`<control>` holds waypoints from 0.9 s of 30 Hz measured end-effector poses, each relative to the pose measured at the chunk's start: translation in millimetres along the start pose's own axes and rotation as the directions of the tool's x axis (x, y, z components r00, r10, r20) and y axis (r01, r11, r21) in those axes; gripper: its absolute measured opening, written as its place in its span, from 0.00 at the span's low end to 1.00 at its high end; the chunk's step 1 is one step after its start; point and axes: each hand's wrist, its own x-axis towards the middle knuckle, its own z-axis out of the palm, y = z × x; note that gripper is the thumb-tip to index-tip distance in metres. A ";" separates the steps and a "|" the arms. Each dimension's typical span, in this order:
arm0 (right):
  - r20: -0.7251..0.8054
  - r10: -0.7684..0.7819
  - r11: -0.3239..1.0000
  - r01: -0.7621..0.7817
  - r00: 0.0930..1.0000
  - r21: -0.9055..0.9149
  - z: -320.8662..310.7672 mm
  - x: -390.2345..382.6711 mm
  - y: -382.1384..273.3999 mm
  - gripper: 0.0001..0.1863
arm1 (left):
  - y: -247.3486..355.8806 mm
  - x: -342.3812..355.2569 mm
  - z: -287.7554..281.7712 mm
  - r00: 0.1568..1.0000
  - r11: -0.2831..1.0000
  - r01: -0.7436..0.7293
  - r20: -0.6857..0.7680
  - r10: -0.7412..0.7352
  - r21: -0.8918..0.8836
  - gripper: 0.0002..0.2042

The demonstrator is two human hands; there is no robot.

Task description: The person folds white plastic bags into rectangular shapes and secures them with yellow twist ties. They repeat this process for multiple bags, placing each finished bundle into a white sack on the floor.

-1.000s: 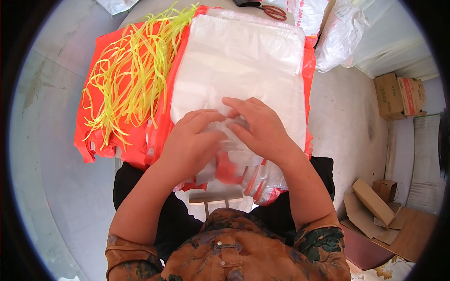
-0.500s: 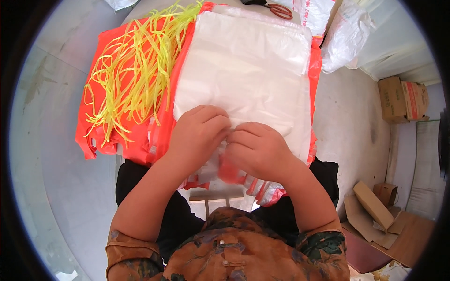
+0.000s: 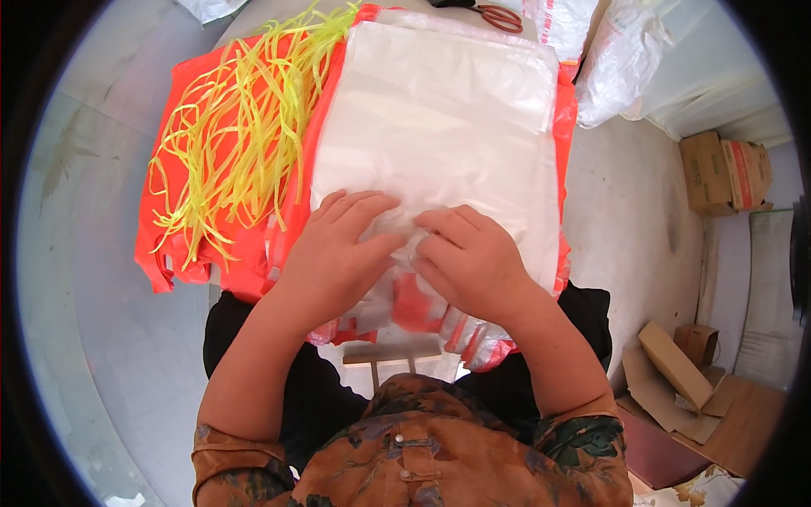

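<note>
A stack of whitish translucent plastic bags (image 3: 448,110) lies in front of me, with red plastic along its sides. On the near part of the top bag lies my left hand (image 3: 342,262), fingers spread and thumb pointing inward. Close by on the right, my right hand (image 3: 477,262) touches the same bag, its fingers bent but apart. A small gap separates the two hands. Below them, a patch of red (image 3: 412,302) shows through the near end of the bags. The undersides of my fingers are hidden.
Left of the stack, a tangle of yellow plastic strips (image 3: 241,127) lies over red plastic bags (image 3: 190,84). Red-handled scissors (image 3: 502,18) lie at the far edge. White plastic sacks (image 3: 621,63) stand at the far right. Cardboard boxes (image 3: 708,173) are further right, with flattened cardboard (image 3: 676,372) nearer.
My hands have moved apart from their close, curled position over the bag. The left fingers have straightened and spread, and the right fingers have loosened. The stack stays in place.
</note>
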 end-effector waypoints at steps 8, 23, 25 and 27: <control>-0.036 0.191 0.979 -0.188 0.981 0.080 8.7 1.8 -2.1 0.12 | -0.5 0.8 3.1 1.000 1.000 -0.006 -0.001 0.006 0.020 0.21; -0.034 -0.006 1.000 0.006 0.999 -0.015 -0.7 4.2 -7.9 0.11 | 1.4 4.5 12.3 1.000 0.997 -0.009 -0.024 0.011 0.078 0.21; -0.036 -0.031 0.999 0.030 0.999 -0.033 -1.2 4.2 -8.7 0.12 | -1.6 5.9 13.3 0.999 0.999 -0.020 -0.038 0.022 0.045 0.21; -0.058 -0.027 0.998 0.024 0.998 -0.059 2.4 2.3 -6.8 0.13 | -2.9 5.8 14.0 0.999 0.998 -0.027 -0.041 0.030 0.059 0.22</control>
